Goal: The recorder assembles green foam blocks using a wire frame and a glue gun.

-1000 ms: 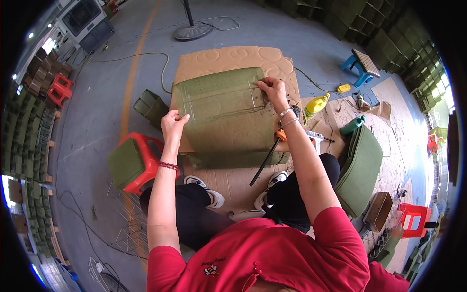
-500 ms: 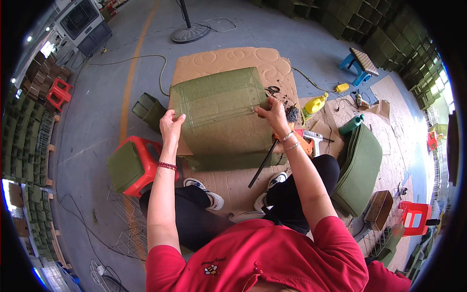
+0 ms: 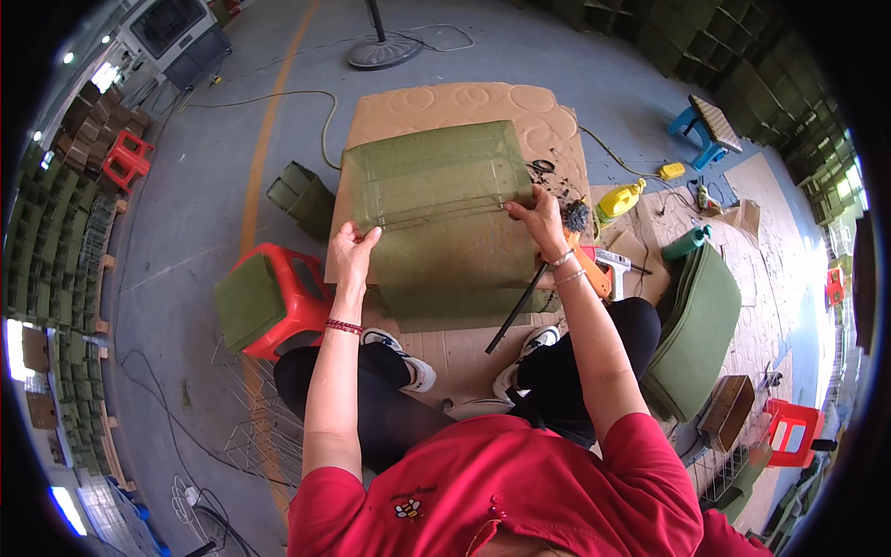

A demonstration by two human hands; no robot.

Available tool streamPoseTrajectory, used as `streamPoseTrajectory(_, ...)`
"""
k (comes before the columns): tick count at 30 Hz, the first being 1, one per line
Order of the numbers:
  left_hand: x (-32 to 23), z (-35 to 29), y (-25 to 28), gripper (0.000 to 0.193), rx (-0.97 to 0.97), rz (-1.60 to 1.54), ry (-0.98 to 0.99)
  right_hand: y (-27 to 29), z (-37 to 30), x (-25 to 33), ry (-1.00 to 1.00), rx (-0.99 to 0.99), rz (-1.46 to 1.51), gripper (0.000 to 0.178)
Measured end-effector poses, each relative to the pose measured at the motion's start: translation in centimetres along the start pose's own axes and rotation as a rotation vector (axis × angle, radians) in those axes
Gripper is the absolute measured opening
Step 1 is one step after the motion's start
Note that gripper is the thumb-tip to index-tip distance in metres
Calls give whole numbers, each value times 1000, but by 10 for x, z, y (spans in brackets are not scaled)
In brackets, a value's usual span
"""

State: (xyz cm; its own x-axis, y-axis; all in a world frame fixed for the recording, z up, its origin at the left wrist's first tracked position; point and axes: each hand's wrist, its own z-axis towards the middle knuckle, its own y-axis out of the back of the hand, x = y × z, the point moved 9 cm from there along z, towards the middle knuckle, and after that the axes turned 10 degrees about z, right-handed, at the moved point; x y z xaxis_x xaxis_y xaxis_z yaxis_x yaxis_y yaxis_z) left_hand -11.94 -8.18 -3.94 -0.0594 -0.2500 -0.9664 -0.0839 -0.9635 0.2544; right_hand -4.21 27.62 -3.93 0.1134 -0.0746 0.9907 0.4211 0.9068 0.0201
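A green fabric sheet (image 3: 445,260) lies over the cardboard-topped table (image 3: 418,100), its near end hanging past the front edge. A thin wire frame (image 3: 441,215) rests across the sheet's far half. At the left end of its near rod, my left hand (image 3: 351,255) has thumb and fingers closed on the frame, by the sheet's edge. My right hand (image 3: 543,223) pinches the rod's other end, with the fabric under its fingers. The exact grip at each fingertip is partly hidden.
Scissors (image 3: 541,166), a dark brush-like bundle (image 3: 575,216) and an orange-and-white glue gun (image 3: 608,262) lie to the right. A yellow bottle (image 3: 620,200) stands beyond. Red stool (image 3: 302,302) at left; stacked green sheets (image 3: 701,334) at right.
The whole view has shifted slightly, so the table sits further right. Both hands stay at the ends of the wire, with the left fingers a little more spread.
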Motion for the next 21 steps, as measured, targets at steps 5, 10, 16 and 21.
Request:
streamPoseTrajectory(5, 7, 2, 7, 20, -48, 74, -43, -3, -4, 10, 31, 27, -12, 27)
streamPoseTrajectory(10, 5, 6, -2, 17, -44, 66, -66, 2, 4, -8, 42, 26, 4, 26)
streamPoseTrajectory(16, 5, 5, 2, 17, -124, 266, -13, -4, 6, -34, 1, 7, 33, 21)
streamPoseTrajectory(21, 17, 16, 2, 20, -104, 272, -17, -2, 12, -41, 14, 8, -8, 18)
